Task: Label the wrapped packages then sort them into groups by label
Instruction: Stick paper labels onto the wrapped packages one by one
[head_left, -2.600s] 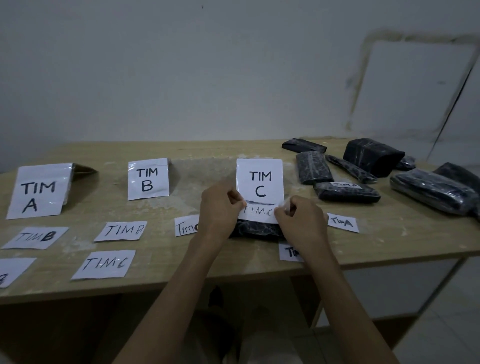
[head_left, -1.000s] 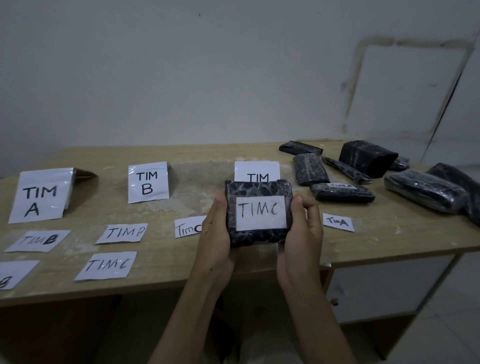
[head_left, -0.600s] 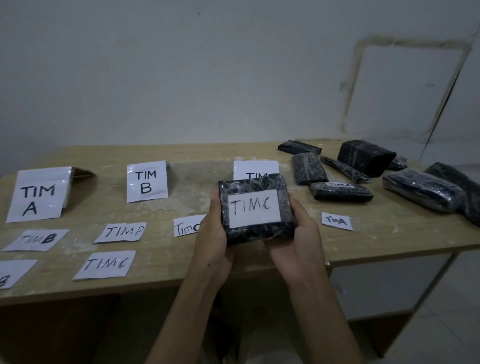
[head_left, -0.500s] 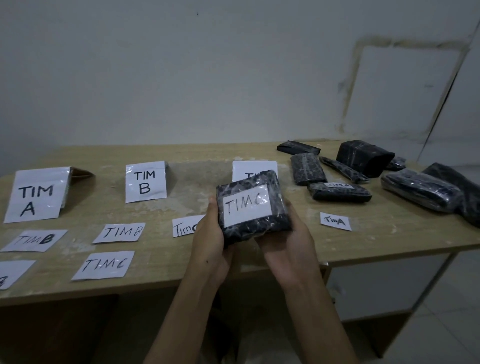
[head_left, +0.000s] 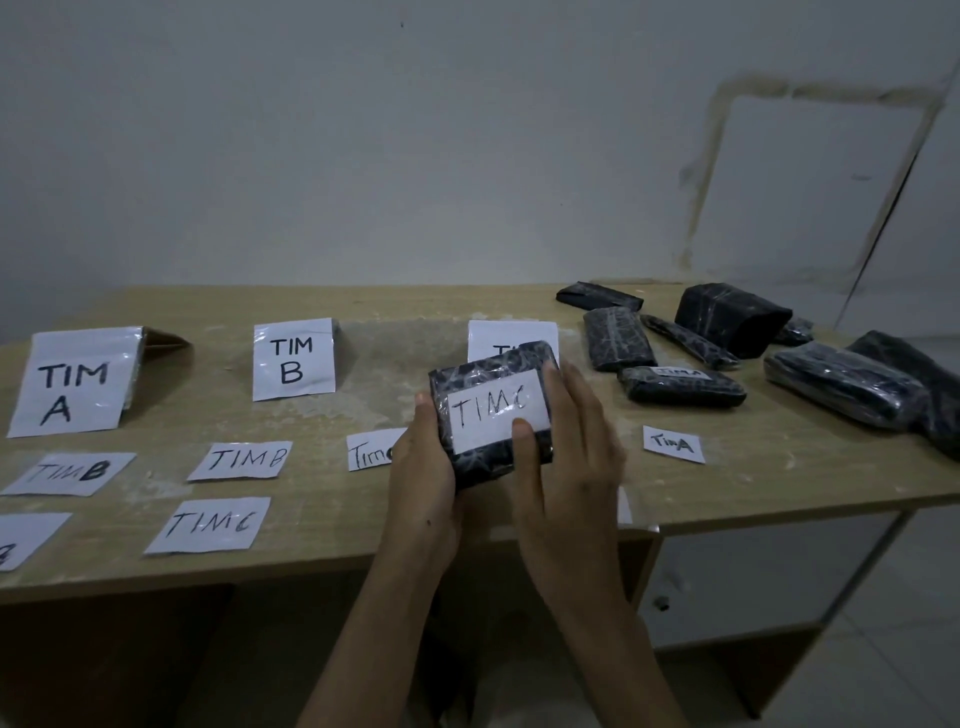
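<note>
Bearing a TIM C label (head_left: 493, 415), one package (head_left: 493, 465) is gripped by the left hand's (head_left: 422, 470) curled fingers and pressed by the right hand's (head_left: 566, 467) straight fingers; right of them, most packages (head_left: 732, 317) lie unlabelled, unsorted.

The wooden worktop (head_left: 332, 535) carried three upright signs in a row: TIM A (head_left: 72, 384) at the left, TIM B (head_left: 292, 358) beside it, and a third sign (head_left: 511, 335) partly hidden. Nearer the front edge lay loose paper labels: TIMB (head_left: 70, 473), a second TIMB (head_left: 240, 460), TIMC (head_left: 208, 525), a half-covered slip (head_left: 371, 449), an edge slip (head_left: 26, 538) and TimA (head_left: 674, 443). Black packages (head_left: 732, 317) were clustered at the right end, one labelled package (head_left: 680, 387) nearest the middle.
</note>
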